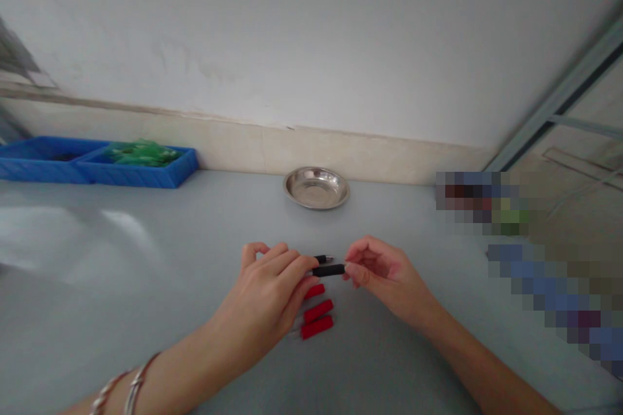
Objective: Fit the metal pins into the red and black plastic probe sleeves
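Note:
Between thumb and fingers, my left hand (272, 292) pinches a pen with a black grip (328, 270) that points to the right. The thumb and fingertips of my right hand (382, 275) are closed at the pen's right end, and they hide its tip. Just behind it lies a second black-grip pen (321, 259) with a silvery tip, partly covered by my left fingers. Nearer to me, several clear pens with red grips lie side by side on the table, such as the front red-grip pen (317, 327). My left hand covers part of the rearmost one.
A round steel dish (316, 189) stands behind my hands by the wall. At the back left are blue plastic bins (141, 175), with green plastic pieces (146, 153) in the right one. A grey metal frame (549, 100) stands on the right, where several areas are pixelated.

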Demonstrator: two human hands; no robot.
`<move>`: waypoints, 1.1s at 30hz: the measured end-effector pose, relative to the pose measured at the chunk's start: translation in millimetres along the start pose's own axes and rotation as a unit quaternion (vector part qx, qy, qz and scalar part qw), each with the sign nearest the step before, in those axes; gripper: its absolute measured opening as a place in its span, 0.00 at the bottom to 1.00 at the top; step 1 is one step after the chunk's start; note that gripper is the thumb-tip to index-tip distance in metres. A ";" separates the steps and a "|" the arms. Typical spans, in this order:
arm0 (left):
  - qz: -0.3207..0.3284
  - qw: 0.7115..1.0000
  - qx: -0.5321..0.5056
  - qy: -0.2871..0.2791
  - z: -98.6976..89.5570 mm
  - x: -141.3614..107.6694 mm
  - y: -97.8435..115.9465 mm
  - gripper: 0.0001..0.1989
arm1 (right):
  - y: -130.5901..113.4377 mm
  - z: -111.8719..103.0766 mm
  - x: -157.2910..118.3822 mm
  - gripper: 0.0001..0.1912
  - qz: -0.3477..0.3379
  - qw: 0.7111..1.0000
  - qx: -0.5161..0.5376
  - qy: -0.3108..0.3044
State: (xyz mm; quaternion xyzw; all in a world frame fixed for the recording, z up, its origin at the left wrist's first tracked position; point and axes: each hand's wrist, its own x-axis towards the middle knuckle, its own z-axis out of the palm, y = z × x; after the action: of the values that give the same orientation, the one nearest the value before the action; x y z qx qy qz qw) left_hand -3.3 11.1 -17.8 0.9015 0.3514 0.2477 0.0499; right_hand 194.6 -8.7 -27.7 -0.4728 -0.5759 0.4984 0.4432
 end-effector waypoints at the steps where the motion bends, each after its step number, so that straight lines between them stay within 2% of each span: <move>1: -0.001 1.000 -0.004 -0.003 -0.1 0.2 0.1 0.10 | -0.3 0.4 0.3 0.12 0.008 1.000 0.013 -0.009; 7: -0.006 1.000 -0.020 -0.019 0.3 1.2 -0.3 0.11 | -0.5 1.7 1.4 0.14 0.037 0.999 0.001 -0.017; 16: -0.019 0.999 0.002 -0.037 1.6 0.6 -0.5 0.11 | 0.0 0.5 0.3 0.06 -0.004 0.999 -0.037 0.001; 23: -0.025 0.999 0.015 -0.026 0.9 0.8 -0.3 0.09 | 2.3 -0.8 -0.3 0.04 -0.015 0.993 -0.113 0.031; 28: -0.056 0.995 0.055 -0.056 1.6 0.4 -1.7 0.09 | -0.4 -2.0 -0.5 0.03 -0.040 0.958 -0.272 0.087; 33: -0.086 0.986 0.090 -0.114 2.9 1.3 -3.9 0.10 | 1.2 -2.8 1.1 0.05 -0.020 0.924 -0.374 0.078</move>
State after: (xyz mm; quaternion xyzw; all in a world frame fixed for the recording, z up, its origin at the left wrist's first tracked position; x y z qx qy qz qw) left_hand -3.4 15.1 -20.9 0.8910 0.4405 0.1059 0.0295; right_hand 197.3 -7.1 -28.5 -0.6298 -0.6936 0.1991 0.2874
